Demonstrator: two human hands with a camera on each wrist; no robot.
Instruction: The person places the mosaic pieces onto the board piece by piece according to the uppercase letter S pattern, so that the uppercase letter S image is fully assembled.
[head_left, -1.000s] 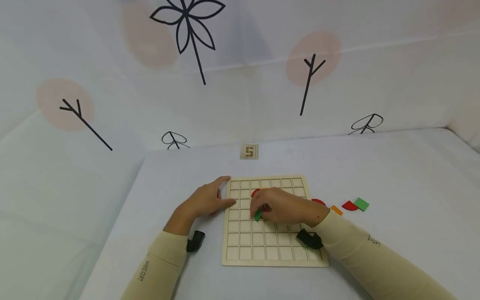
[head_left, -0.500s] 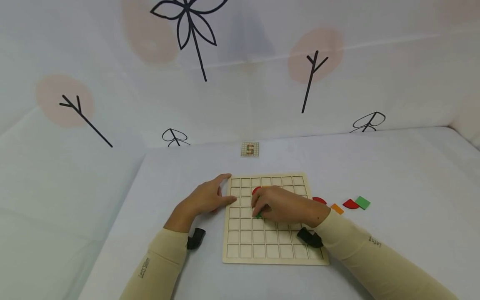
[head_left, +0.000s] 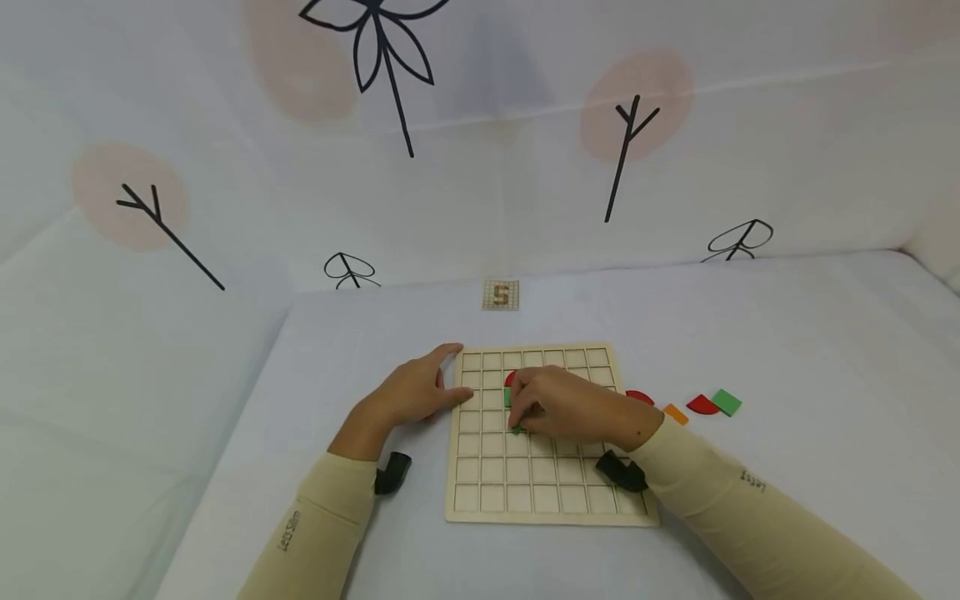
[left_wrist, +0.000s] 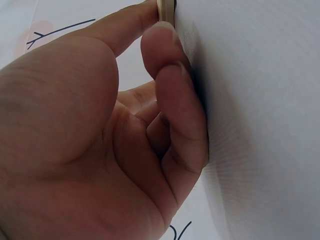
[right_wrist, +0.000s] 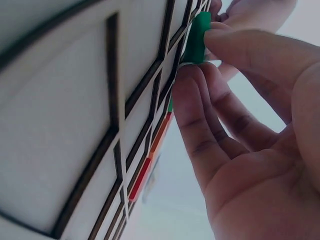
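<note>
A pale wooden grid board (head_left: 492, 497) lies flat on the white cloth. At its left edge my left hand (head_left: 408, 392) rests, thumb and index finger spread against the rim; in the left wrist view the other fingers curl loosely beside the board's edge. Over the board's middle, my right hand (head_left: 566, 406) pinches a green piece (right_wrist: 198, 37), tilted against the grid in the right wrist view. Just above in the grid lie a green square (head_left: 507, 397) and a red quarter-round piece (head_left: 511, 378). Orange and red pieces in the grid show in the right wrist view.
Right of the board lie a red piece (head_left: 640, 397), an orange piece (head_left: 676, 414), another red piece (head_left: 702, 405) and a green square (head_left: 727, 402). A small card with an S pattern (head_left: 500, 295) lies behind the board. A patterned cloth wall stands at the back.
My right fingers have shifted slightly, and the green piece shows less between them. The green square above it has come into view. My left hand keeps its place on the board's edge.
</note>
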